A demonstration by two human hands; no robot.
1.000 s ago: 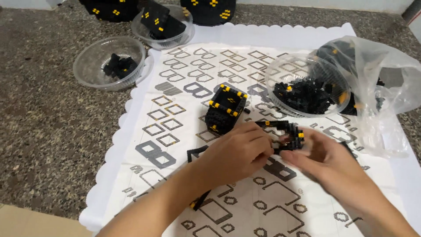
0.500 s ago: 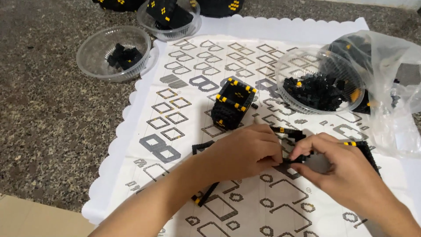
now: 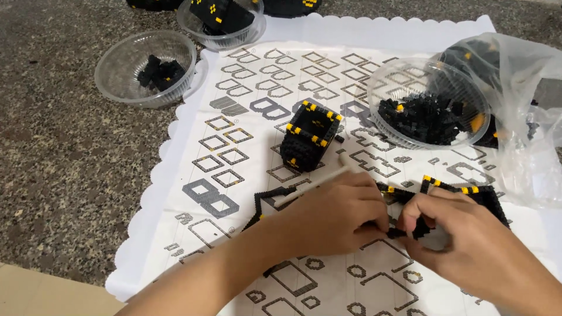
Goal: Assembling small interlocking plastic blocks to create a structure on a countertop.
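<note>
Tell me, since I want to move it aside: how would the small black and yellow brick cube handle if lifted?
The cube looks hollow, so probably light. Built from tiny bricks, it may crumble if squeezed. Flat sides suggest it won't roll.

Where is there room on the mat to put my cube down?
Bare mat lies between the left bowl and the cube, and along the top edge. It's crowded near the hands and the right bowl.
</note>
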